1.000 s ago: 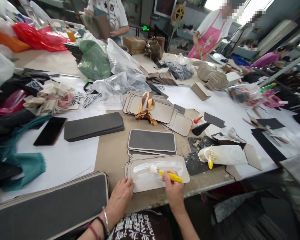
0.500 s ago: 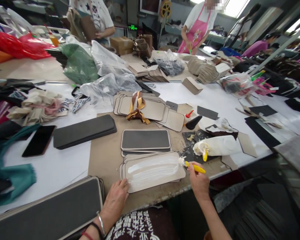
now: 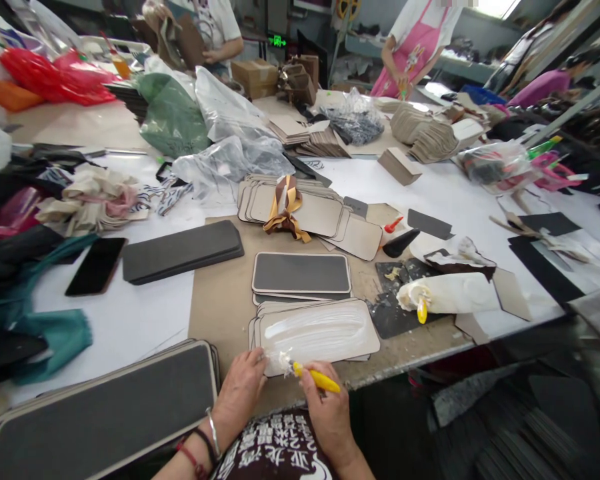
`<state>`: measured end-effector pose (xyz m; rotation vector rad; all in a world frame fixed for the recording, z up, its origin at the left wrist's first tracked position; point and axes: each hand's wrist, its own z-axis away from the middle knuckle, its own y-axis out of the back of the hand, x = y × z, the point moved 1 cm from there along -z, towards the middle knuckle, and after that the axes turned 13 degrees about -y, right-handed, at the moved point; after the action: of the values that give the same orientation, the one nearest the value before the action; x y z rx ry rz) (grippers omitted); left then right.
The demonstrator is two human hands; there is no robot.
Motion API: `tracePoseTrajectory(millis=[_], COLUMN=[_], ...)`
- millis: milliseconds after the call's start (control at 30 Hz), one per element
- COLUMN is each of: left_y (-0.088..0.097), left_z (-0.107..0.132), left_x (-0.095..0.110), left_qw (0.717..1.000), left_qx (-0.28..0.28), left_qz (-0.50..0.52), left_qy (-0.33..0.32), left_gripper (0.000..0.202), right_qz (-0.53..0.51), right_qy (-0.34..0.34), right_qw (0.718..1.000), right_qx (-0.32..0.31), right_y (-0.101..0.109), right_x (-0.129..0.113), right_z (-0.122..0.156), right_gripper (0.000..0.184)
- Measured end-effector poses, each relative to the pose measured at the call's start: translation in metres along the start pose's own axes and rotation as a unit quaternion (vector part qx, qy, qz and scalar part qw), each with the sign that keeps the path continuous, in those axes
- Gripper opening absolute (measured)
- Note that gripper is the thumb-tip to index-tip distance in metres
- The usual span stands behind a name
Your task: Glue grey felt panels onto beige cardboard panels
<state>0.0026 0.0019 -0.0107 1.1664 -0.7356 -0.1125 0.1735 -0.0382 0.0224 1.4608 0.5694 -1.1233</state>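
Head view: beige round-cornered board (image 3: pixel 325 330) lies long-ways crosswise, right hand (image 3: pixel 329 408) pinching a yellow-handled brush (image 3: pixel 324 381) over the board's near-left corner; left hand (image 3: pixel 242 385) touches its left end, grip unclear tbh.

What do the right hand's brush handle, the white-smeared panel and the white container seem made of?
Yellow brush handle: probably plastic, smooth-looking and evenly coloured. White-smeared panel: perhaps cardboard or fibreboard, going by its matte tan face and thin, flat shape; core unclear. White container: likely moulded plastic, given its smooth, rounded body.
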Motion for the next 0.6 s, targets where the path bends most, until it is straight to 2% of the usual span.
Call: tracePoseTrajectory(millis=[133, 233, 300, 367, 433, 500, 600], left_y=[0.01, 0.015, 0.017, 0.017, 0.018, 0.02, 0.034], left_z=[-0.002, -0.003, -0.004, -0.005, -0.004, -0.003, -0.005], left_x=[0.002, 0.003, 0.003, 0.005, 0.006, 0.008, 0.008], left_qw=[0.997, 0.994, 0.992, 0.991, 0.99, 0.989, 0.986], left_qx=[-0.013, -0.022, -0.034, -0.036, -0.028, -0.024, -0.014], left_qz=[0.069, 0.1, 0.105, 0.109, 0.117, 0.127, 0.137], left_qy=[0.033, 0.046, 0.058, 0.068, 0.073, 0.077, 0.099], left_gripper=[0.027, 0.029, 0.029, 0.029, 0.029, 0.026, 0.019], right_qz=[-0.063, -0.114, -0.134, -0.118, -0.063, 0.02, 0.144], right_qy=[-0.103, -0.143, -0.145, -0.135, -0.137, -0.143, -0.134], right_qw=[0.993, 0.983, 0.977, 0.979, 0.987, 0.989, 0.975], right_qx=[0.005, -0.033, -0.081, -0.098, -0.049, 0.039, 0.107], right_y=[0.003, -0.02, -0.038, -0.044, -0.03, 0.0, 0.049], right_x=[0.007, 0.005, 0.001, -0.001, 0.003, 0.011, 0.023], right_z=[-0.024, -0.045, -0.055, -0.065, -0.074, -0.083, -0.092], right_gripper=[0.025, 0.029, 0.032, 0.035, 0.038, 0.043, 0.044])
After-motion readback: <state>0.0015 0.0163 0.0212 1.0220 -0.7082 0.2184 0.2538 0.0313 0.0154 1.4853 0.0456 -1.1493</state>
